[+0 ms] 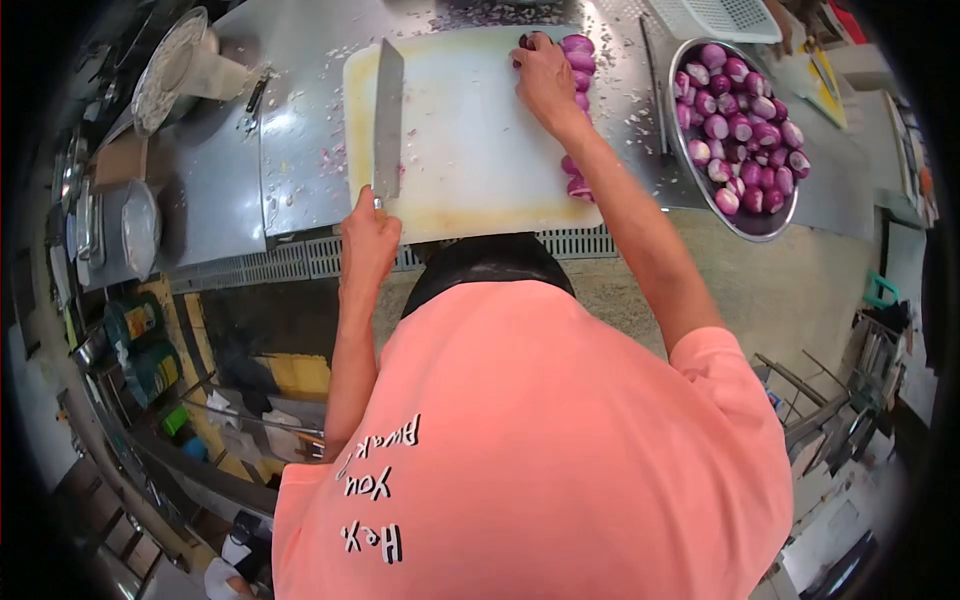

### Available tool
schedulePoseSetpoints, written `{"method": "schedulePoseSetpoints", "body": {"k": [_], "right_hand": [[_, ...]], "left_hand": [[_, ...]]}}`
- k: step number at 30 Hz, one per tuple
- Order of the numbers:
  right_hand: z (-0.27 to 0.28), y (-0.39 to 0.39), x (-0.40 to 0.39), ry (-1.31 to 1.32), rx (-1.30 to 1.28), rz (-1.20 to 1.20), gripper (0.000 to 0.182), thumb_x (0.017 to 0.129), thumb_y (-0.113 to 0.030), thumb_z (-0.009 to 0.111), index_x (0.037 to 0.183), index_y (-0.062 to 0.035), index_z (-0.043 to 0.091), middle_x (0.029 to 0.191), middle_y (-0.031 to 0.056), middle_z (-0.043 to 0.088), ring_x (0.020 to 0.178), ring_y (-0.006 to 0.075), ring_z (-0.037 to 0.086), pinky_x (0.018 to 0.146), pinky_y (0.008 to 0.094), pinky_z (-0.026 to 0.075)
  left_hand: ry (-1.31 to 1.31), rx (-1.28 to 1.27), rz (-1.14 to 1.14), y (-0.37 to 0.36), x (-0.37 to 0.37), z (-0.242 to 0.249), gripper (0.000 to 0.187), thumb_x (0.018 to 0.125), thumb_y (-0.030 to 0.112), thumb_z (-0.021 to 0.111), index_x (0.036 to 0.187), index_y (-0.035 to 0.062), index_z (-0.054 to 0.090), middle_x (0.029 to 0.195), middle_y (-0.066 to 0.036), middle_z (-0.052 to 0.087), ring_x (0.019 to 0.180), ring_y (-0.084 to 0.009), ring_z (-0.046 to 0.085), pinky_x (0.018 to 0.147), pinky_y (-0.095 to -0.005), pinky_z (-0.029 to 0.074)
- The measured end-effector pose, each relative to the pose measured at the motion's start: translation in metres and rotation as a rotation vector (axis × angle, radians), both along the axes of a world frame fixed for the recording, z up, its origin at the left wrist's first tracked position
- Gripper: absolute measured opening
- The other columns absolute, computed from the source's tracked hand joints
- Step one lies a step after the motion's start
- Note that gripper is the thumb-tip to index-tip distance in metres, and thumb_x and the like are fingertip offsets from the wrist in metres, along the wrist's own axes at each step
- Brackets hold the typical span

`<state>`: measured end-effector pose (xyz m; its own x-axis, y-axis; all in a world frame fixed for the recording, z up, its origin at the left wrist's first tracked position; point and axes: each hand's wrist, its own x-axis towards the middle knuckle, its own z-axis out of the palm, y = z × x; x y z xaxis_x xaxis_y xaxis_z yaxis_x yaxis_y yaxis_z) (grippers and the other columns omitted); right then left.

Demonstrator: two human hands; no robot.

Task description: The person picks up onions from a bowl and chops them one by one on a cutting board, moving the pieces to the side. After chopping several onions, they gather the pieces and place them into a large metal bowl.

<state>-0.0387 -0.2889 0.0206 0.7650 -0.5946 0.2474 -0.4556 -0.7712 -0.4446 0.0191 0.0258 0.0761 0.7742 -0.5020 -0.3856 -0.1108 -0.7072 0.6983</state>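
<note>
My left hand (369,238) is closed round the handle of a broad-bladed kitchen knife (388,120). The blade points away from me along the left side of a white cutting board (470,130). At the board's far right corner, my right hand (547,82) has its fingers curled over a dark red onion (524,43), which they partly hide. Beside that hand, a row of peeled red onions (580,62) runs down the right edge of the board. More onion pieces (577,182) lie nearer to me, partly behind my right forearm.
A steel bowl (684,150) full of peeled red onions stands right of the board. Onion scraps litter the steel table (300,130). At the back right are a white basket (715,18) and another person's hand (783,25). A pale container (215,75) stands back left.
</note>
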Motion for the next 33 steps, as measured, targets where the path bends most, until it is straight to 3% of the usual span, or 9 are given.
{"method": "schedulePoseSetpoints", "body": {"k": [5, 8, 13, 21, 25, 27, 29, 31, 33], "right_hand": [[0.012, -0.034, -0.036, -0.286, -0.154, 0.062, 0.034, 0.075, 0.002, 0.061, 0.105, -0.0097, 0.072, 0.125, 0.0165, 0.060, 0.111, 0.0383, 0.057, 0.094, 0.0436, 0.049], [0.039, -0.097, -0.097, -0.345, -0.239, -0.115, 0.035, 0.072, -0.007, 0.073, 0.107, -0.0072, 0.071, 0.106, 0.0141, 0.070, 0.100, 0.0328, 0.065, 0.091, 0.0391, 0.050], [0.072, -0.176, -0.211, 0.356, -0.293, -0.807, 0.055, 0.074, -0.037, 0.073, 0.118, -0.0052, 0.067, 0.115, 0.0265, 0.062, 0.101, 0.0416, 0.064, 0.088, 0.0508, 0.051], [0.039, -0.154, -0.244, 0.494, -0.217, -0.560, 0.031, 0.082, -0.018, 0.063, 0.110, -0.0041, 0.062, 0.112, 0.0240, 0.062, 0.097, 0.0461, 0.064, 0.084, 0.0530, 0.053], [0.047, -0.182, -0.261, 0.097, -0.364, -0.433, 0.041, 0.078, -0.038, 0.073, 0.104, -0.0062, 0.068, 0.111, 0.0211, 0.064, 0.097, 0.0438, 0.064, 0.084, 0.0524, 0.051], [0.057, -0.210, -0.263, 0.150, -0.554, -0.632, 0.061, 0.076, -0.056, 0.072, 0.112, -0.0075, 0.069, 0.118, 0.0184, 0.064, 0.109, 0.0416, 0.060, 0.091, 0.0488, 0.049], [0.030, -0.278, -0.288, 0.117, -0.225, -0.563, 0.075, 0.076, -0.067, 0.067, 0.130, -0.0151, 0.061, 0.131, 0.0173, 0.058, 0.124, 0.0462, 0.048, 0.100, 0.0504, 0.045], [0.012, -0.256, -0.274, 0.329, -0.452, -0.630, 0.088, 0.074, -0.073, 0.064, 0.144, -0.0242, 0.046, 0.140, 0.0179, 0.051, 0.133, 0.0519, 0.035, 0.105, 0.0562, 0.039], [0.028, -0.216, -0.255, 0.396, -0.206, -0.755, 0.091, 0.073, -0.069, 0.068, 0.149, -0.0291, 0.036, 0.147, 0.0170, 0.044, 0.137, 0.0552, 0.024, 0.104, 0.0604, 0.038]], "left_hand": [[-0.050, -0.107, -0.037, 0.007, 0.005, -0.017, 0.040, 0.081, 0.005, 0.055, 0.120, -0.0046, 0.051, 0.067, -0.017, 0.060, 0.054, -0.0258, 0.058, 0.055, -0.0404, 0.049], [0.018, -0.057, -0.007, 0.003, 0.002, -0.004, 0.044, 0.082, 0.004, 0.055, 0.125, -0.0050, 0.049, 0.065, -0.014, 0.060, 0.051, -0.0222, 0.057, 0.051, -0.0382, 0.048], [0.045, -0.074, -0.002, 0.003, 0.003, -0.006, 0.054, 0.083, 0.003, 0.053, 0.136, -0.0048, 0.042, 0.061, -0.009, 0.057, 0.044, -0.0159, 0.052, 0.039, -0.0331, 0.042], [0.075, -0.073, 0.012, 0.003, 0.003, -0.002, 0.050, 0.083, 0.002, 0.052, 0.132, -0.0042, 0.045, 0.061, -0.010, 0.056, 0.043, -0.0170, 0.051, 0.038, -0.0338, 0.041], [-0.040, -0.114, -0.031, 0.004, 0.005, -0.010, 0.041, 0.081, 0.002, 0.052, 0.122, -0.0041, 0.049, 0.063, -0.013, 0.058, 0.043, -0.0184, 0.053, 0.040, -0.0359, 0.043], [-0.002, -0.057, -0.019, 0.002, 0.003, 0.002, 0.038, 0.081, 0.003, 0.052, 0.118, -0.0041, 0.049, 0.065, -0.016, 0.059, 0.047, -0.0226, 0.056, 0.045, -0.0383, 0.045], [0.035, -0.005, -0.031, -0.001, 0.005, 0.005, 0.035, 0.080, 0.003, 0.052, 0.115, -0.0041, 0.050, 0.066, -0.018, 0.061, 0.051, -0.0268, 0.059, 0.050, -0.0408, 0.047], [-0.110, -0.017, -0.103, 0.002, 0.006, -0.005, 0.032, 0.080, 0.004, 0.052, 0.111, -0.0036, 0.050, 0.072, -0.023, 0.063, 0.062, -0.0372, 0.062, 0.062, -0.0456, 0.049], [-0.091, 0.004, -0.101, -0.001, 0.005, -0.001, 0.033, 0.081, 0.005, 0.052, 0.112, -0.0035, 0.050, 0.074, -0.024, 0.064, 0.067, -0.0410, 0.062, 0.065, -0.0475, 0.049]]}}
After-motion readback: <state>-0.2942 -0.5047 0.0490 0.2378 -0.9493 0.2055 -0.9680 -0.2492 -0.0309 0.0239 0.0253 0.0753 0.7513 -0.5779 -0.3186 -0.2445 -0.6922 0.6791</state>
